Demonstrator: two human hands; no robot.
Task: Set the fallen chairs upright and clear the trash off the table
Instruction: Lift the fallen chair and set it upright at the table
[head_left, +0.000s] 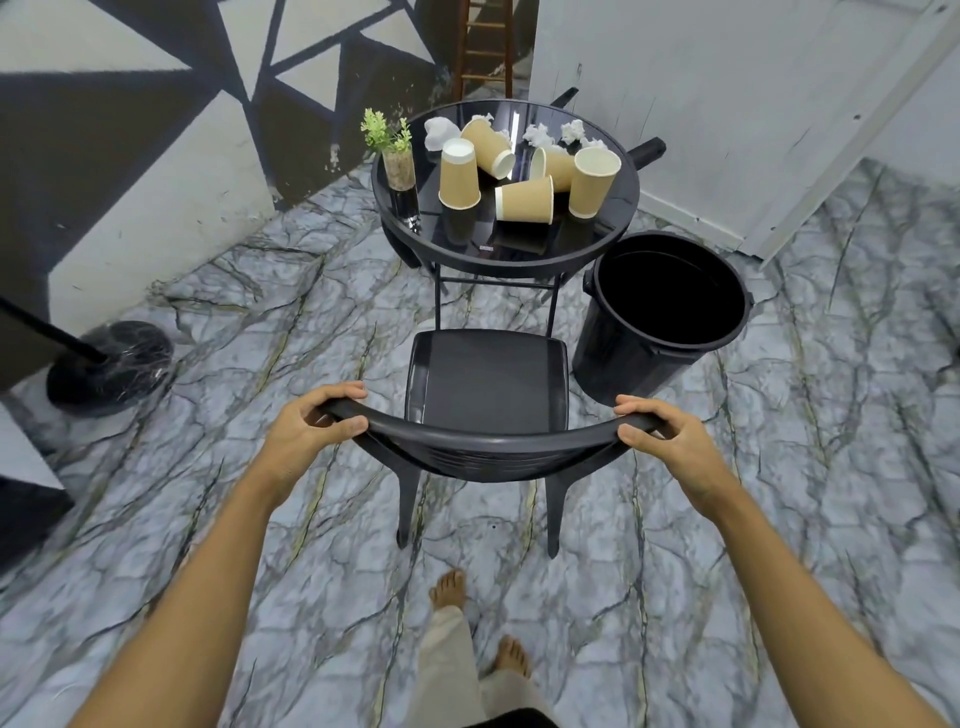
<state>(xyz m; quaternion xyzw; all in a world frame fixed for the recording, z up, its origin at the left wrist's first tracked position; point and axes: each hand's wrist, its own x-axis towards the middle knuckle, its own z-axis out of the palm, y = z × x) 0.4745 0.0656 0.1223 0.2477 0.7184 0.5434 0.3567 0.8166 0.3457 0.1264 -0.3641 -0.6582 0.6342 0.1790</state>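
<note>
Fingers (340, 391) of left hand (306, 426) and right hand (662, 431) wrapped over top rail of upright chair (485, 379), thumbs on near side | chair just before table (498, 266) | paper cups (460, 176), crumpled paper (439, 132) on tabletop | dark legs (647, 150) behind table, mostly hidden | bin (621, 358) beside table, interior too dark to read

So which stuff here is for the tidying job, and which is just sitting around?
For the job: chair, held at its backrest by left hand and right hand; paper cups; crumpled paper; table; black bin.
Just around: potted plant, ladder, stand base.
</note>
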